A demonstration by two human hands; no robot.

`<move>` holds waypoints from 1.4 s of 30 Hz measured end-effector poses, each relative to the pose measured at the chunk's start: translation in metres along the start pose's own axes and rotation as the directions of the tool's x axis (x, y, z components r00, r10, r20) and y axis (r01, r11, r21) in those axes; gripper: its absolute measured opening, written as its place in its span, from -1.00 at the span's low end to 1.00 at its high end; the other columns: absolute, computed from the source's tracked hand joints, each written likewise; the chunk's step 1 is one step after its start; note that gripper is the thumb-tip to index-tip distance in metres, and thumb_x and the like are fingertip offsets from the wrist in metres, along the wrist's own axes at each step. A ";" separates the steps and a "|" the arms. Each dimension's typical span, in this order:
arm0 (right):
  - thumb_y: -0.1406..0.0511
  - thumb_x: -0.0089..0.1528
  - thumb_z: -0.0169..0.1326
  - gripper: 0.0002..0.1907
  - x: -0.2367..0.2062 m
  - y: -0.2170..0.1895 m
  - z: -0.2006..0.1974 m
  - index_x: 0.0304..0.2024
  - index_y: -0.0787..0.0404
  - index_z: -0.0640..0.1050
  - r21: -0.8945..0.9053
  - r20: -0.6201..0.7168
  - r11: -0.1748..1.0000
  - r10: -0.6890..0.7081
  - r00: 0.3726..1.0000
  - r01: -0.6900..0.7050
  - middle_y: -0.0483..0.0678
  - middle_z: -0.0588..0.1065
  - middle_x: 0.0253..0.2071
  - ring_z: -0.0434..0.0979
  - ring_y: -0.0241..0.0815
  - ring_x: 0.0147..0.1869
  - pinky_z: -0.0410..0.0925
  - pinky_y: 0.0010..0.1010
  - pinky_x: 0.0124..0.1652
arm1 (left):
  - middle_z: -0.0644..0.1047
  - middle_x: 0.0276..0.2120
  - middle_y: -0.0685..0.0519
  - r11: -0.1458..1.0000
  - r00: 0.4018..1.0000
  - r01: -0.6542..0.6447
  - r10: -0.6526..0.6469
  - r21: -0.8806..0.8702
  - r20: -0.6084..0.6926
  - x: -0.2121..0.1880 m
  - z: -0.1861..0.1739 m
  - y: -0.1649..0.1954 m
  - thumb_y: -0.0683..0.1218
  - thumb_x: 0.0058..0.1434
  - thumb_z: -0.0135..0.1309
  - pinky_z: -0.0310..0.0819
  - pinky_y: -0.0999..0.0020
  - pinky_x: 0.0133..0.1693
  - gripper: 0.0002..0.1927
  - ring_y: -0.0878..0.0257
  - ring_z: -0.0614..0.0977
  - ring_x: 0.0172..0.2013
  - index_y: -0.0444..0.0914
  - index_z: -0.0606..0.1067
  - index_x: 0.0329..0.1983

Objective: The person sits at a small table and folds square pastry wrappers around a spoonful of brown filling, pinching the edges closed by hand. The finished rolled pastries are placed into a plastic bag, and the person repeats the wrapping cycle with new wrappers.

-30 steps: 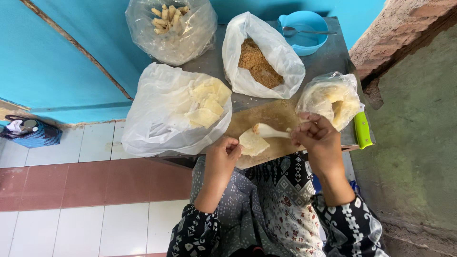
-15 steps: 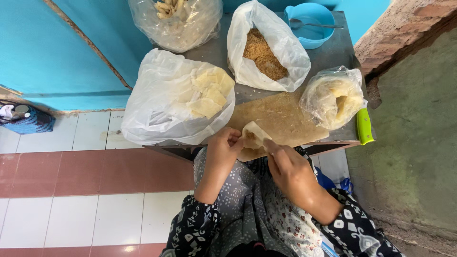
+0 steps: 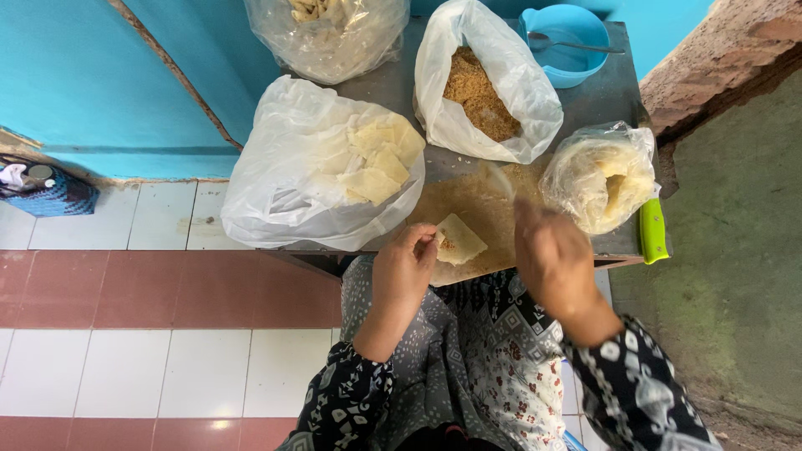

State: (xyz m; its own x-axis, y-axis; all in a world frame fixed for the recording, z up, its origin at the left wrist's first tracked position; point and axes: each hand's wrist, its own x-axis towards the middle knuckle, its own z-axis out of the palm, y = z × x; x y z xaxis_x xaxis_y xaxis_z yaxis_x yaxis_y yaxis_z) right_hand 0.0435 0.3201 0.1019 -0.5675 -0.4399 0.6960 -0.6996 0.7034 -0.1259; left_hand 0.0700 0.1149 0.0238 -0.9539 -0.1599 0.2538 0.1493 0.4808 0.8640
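Left hand [image 3: 407, 269] pinching a pale folded wrapper [image 3: 458, 240] at the wooden board's [image 3: 480, 213] near edge.

The right hand [image 3: 551, 255] is hovering blurred just beside it, fingers loosely curled, grasp unclear. Bags are crowding the grey table [image 3: 601, 92]: white bag of pale squares [image 3: 322, 167] left, crumb bag [image 3: 484, 88] behind, clear wrapper bag [image 3: 601, 175] and green-handled knife [image 3: 652, 231] right. Tiled floor [image 3: 150, 301] is lying open below.

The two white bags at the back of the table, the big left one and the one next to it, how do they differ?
The left bag lies slumped and wide, holding pale flat squares; the middle bag stands taller and narrower, holding brown crumbly filling. The left bag sits nearer the left hand. Both are open white plastic.
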 end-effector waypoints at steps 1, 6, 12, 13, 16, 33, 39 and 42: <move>0.55 0.38 0.11 -0.75 0.011 0.012 0.012 0.11 0.42 0.49 -0.009 -0.073 0.988 0.153 0.986 -0.154 0.20 0.55 -0.14 0.61 0.16 -0.14 0.48 -0.14 -0.14 | 0.68 -0.33 -0.03 0.997 0.999 -0.036 0.038 0.065 -0.022 -0.003 0.003 0.003 -0.18 0.22 0.18 0.55 0.20 -0.31 -0.83 0.04 0.72 -0.34 -0.27 0.57 -0.12; 0.49 0.39 -0.01 -0.54 0.053 0.046 0.042 0.35 0.46 0.37 -0.109 -0.104 0.987 0.104 0.989 -0.115 0.28 0.51 0.05 0.54 0.30 0.16 0.45 -0.03 0.11 | 0.65 -0.27 -0.05 0.923 0.947 -0.303 0.319 0.238 -0.030 -0.007 0.012 0.012 -0.20 0.22 0.18 0.53 0.11 -0.20 -0.79 -0.05 0.65 -0.26 -0.25 0.56 -0.07; 0.40 0.12 0.15 -0.51 -0.010 -0.003 0.036 0.12 0.39 0.45 0.012 0.290 0.884 0.445 0.847 -0.468 0.25 0.50 -0.26 0.50 0.28 -0.17 0.39 0.01 -0.21 | 0.65 -0.19 0.01 0.957 0.958 -0.278 0.283 0.087 -0.056 -0.008 0.015 0.008 -0.23 0.33 0.13 0.56 0.17 -0.15 -0.81 0.00 0.68 -0.19 -0.25 0.54 0.01; 0.42 0.10 0.14 -0.53 -0.019 -0.008 0.041 0.08 0.37 0.45 0.004 0.283 0.882 0.452 0.846 -0.472 0.21 0.51 -0.26 0.51 0.27 -0.16 0.39 0.01 -0.20 | 0.64 -0.17 0.00 0.954 0.956 -0.283 0.289 0.104 -0.051 -0.008 0.014 0.006 -0.22 0.31 0.14 0.56 0.17 -0.17 -0.81 -0.01 0.68 -0.20 -0.24 0.54 -0.01; 0.40 0.13 0.18 -0.57 -0.032 -0.012 0.055 0.06 0.35 0.45 0.065 0.311 0.799 0.553 0.773 -0.598 0.15 0.52 -0.33 0.53 0.20 -0.18 0.40 -0.05 -0.18 | 0.63 -0.16 0.01 0.987 0.990 -0.126 0.119 0.097 0.077 -0.005 0.011 0.002 -0.19 0.27 0.15 0.55 0.17 -0.22 -0.77 0.02 0.67 -0.27 -0.23 0.53 0.00; 0.57 0.21 0.12 -0.35 -0.026 -0.019 0.086 0.34 0.26 0.31 0.627 0.385 0.378 0.610 0.693 -0.681 -0.08 0.44 -0.09 0.51 -0.33 -0.03 0.47 -0.51 -0.09 | 0.51 -0.16 -0.04 0.964 0.974 -0.215 0.201 0.157 0.101 0.011 -0.003 0.000 -0.16 0.12 0.28 0.44 0.08 -0.07 -0.61 -0.07 0.56 -0.07 -0.24 0.41 -0.03; 0.55 0.17 0.17 -0.38 -0.023 -0.018 0.086 0.28 0.26 0.38 0.552 0.296 0.560 0.561 0.773 -0.618 -0.05 0.40 -0.06 0.52 -0.29 -0.05 0.49 -0.50 -0.12 | 0.48 -0.17 0.00 0.948 0.959 -0.279 0.267 0.151 0.094 0.010 -0.003 -0.005 -0.17 0.17 0.27 0.45 0.11 -0.08 -0.72 -0.02 0.56 -0.11 -0.20 0.46 -0.09; 0.53 0.17 0.21 -0.45 -0.026 -0.020 0.090 0.22 0.27 0.46 0.436 0.210 0.679 0.561 0.800 -0.591 0.00 0.41 -0.06 0.51 -0.24 -0.11 0.46 -0.48 -0.16 | 0.49 -0.12 0.02 0.918 0.934 -0.355 0.344 0.177 0.090 0.009 -0.002 -0.006 -0.19 0.19 0.24 0.46 0.12 -0.08 -0.75 0.01 0.55 -0.12 -0.20 0.51 -0.07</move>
State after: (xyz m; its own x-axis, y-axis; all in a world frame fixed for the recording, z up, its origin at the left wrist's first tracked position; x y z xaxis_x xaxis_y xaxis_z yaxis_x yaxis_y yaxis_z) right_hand 0.0334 0.2668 0.0223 -0.9382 -0.0745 0.3379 -0.3291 0.4940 -0.8048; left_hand 0.0614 0.1093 0.0215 -0.8634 0.0940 0.4956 0.4299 0.6511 0.6255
